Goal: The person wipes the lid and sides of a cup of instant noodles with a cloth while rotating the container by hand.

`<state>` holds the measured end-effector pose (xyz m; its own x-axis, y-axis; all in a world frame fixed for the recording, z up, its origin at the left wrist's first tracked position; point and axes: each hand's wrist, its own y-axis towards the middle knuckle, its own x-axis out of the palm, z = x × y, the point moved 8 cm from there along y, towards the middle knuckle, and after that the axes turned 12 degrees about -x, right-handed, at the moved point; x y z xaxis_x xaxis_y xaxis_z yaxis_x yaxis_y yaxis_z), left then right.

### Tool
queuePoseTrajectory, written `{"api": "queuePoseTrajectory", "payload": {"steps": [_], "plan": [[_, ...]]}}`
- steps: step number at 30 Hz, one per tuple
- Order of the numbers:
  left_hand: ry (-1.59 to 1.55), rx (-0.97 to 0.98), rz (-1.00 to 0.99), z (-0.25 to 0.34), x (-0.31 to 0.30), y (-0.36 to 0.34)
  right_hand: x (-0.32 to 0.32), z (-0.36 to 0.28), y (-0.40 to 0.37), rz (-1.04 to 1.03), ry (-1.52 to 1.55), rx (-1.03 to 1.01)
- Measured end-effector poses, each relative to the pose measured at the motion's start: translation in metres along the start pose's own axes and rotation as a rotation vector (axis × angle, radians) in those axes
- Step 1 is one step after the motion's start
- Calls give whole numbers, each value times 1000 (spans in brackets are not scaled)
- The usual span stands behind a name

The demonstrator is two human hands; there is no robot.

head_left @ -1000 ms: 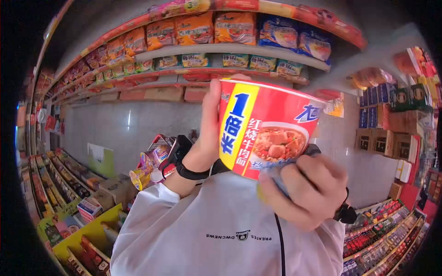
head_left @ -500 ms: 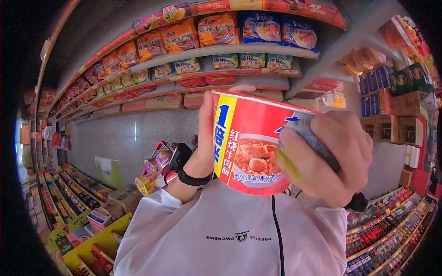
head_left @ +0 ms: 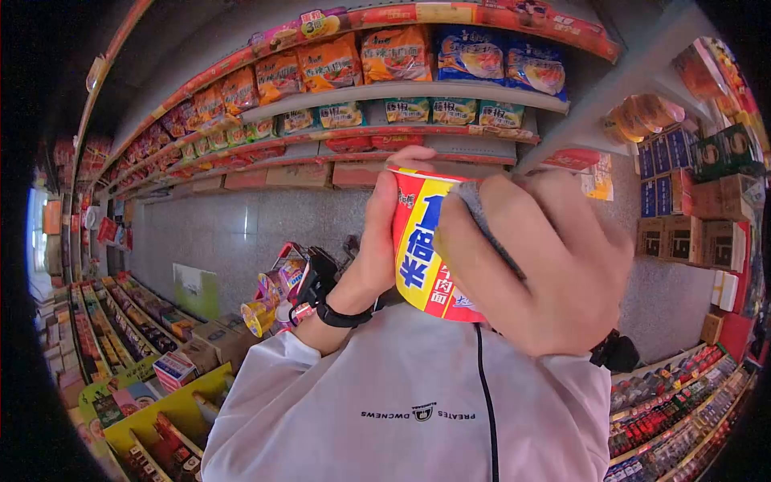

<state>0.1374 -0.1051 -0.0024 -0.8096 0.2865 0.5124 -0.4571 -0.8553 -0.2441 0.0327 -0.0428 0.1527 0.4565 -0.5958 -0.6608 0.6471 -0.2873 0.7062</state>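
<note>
A red and yellow instant noodle cup [head_left: 418,249] is held up in front of my chest, tilted, with its printed side facing me. My left hand [head_left: 380,241] grips it from the left, fingers behind the cup and their tips showing above the rim. My right hand [head_left: 546,257] is closed on a grey cloth [head_left: 486,213], pressed to the cup's right side near the rim. That hand is somewhat blurred and covers much of the cup's picture.
Shelves of bagged noodles [head_left: 329,63] run across the front. A basket with noodle cups [head_left: 273,293] stands on the floor at left. Stacked cartons [head_left: 675,241] are at right, bottle racks [head_left: 675,402] at lower right, and a yellow-green display stand [head_left: 144,418] at lower left.
The cup has turned, bringing its yellow stripe toward the middle and hiding most of the food picture. My right hand and the cloth have moved left and up across it.
</note>
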Motion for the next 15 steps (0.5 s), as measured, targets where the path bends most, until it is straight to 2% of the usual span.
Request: {"api": "queuePoseTrajectory", "payload": {"steps": [3, 5, 6, 7, 9, 10, 15], "plan": [[67, 0, 20, 5, 9, -1, 1, -3, 1, -23, -39, -1], [-7, 31, -24, 3, 11, 2, 1, -6, 1, -23, -85, -8], [137, 69, -52, 4, 8, 5, 2, -9, 1, -24, -127, -17], [137, 65, -55, 1, 7, 5, 3, -12, 1, -26, -128, -13], [263, 121, 42, 6, 7, 3, 8, -21, 0, -72, -175, -37], [193, 6, 31, -4, 2, 4, 8, -23, 2, -121, -169, -40], [259, 23, 49, 1, 9, 5, 8, -29, -4, -88, -225, -75]]}}
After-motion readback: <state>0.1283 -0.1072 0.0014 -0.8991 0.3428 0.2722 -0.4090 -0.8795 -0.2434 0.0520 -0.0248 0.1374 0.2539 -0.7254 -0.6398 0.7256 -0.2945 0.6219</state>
